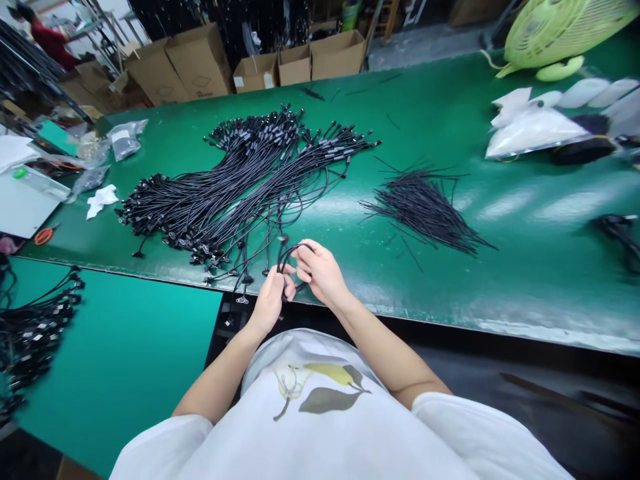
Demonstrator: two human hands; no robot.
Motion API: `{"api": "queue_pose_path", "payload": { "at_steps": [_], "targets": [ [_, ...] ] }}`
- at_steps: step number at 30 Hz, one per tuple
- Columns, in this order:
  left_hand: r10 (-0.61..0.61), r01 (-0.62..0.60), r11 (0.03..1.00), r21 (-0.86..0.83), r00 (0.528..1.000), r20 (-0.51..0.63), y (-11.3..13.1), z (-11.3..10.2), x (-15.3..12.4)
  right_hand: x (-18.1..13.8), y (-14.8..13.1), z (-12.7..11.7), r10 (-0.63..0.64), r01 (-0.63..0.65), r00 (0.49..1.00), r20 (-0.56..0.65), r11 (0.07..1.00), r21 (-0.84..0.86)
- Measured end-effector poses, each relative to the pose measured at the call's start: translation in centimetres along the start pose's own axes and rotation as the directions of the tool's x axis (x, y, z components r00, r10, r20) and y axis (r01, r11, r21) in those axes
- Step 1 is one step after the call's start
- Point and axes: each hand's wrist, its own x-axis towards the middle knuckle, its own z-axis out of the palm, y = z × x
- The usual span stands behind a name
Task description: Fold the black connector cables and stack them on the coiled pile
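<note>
Here, the cable [280,259] curls lengthwise into loops.

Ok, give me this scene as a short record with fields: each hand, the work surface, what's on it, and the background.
Left hand: closed on a looped black cable
Right hand: fingers on the same loop
Surface: green table
Beyond the hands, leftward: large pile of black cables
Beyond the hands, rightward: heap of thin black strips
Far right corner: yellow-green fan
Background: open cardboard boxes
</note>
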Motion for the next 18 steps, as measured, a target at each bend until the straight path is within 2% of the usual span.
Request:
{"api": "queue_pose_path", "payload": {
  "at_steps": [2,4,7,9,11,13,15,17,18],
  "targets": [
    [-0.022,0.011,0.982,0.187,0.998,0.057,-0.2,-0.7,0.2,-0.3,-0.2,0.2,-0.021,0.024,0.999,-0.03,0.996,0.083],
    [-0.077,0.037,0.945,0.324,0.991,0.113,-0.4,-1.2,0.4,-0.8,-0.4,0.4,-0.01,0.012,0.999,-0.034,0.996,0.084],
    [-0.15,0.055,0.923,0.38,0.963,0.225,-0.6,-1.3,0.8,-1.5,-0.4,0.6,0.056,-0.056,0.998,0.016,0.997,0.045],
    [-0.124,0.03,0.938,0.345,0.959,0.254,-0.9,-0.9,1.1,-1.6,-0.4,0.6,0.004,-0.005,1.0,0.019,1.0,0.022],
    [-0.057,-0.014,0.954,0.298,0.973,0.225,-1.0,-0.2,1.3,-1.4,-0.7,0.6,-0.124,0.125,0.992,-0.025,0.992,0.02],
    [-0.077,0.026,0.975,0.22,0.971,0.228,-0.9,0.6,1.1,-1.1,-1.4,0.5,-0.216,0.217,0.976,-0.024,0.976,0.014],
    [-0.212,0.2,0.977,0.072,0.922,0.325,-0.3,1.3,0.7,-0.8,-2.4,0.2,-0.239,0.24,0.97,0.048,0.97,-0.03],
    [-0.32,0.402,0.91,-0.099,0.836,0.446,0.5,1.7,0.2,-0.8,-3.3,-0.1,-0.226,0.242,0.965,0.13,0.962,-0.127],
    [-0.34,0.467,0.867,-0.171,0.808,0.482,0.9,1.9,0.0,-0.7,-3.7,-0.2,-0.228,0.254,0.962,0.152,0.951,-0.178]
  ]
}}
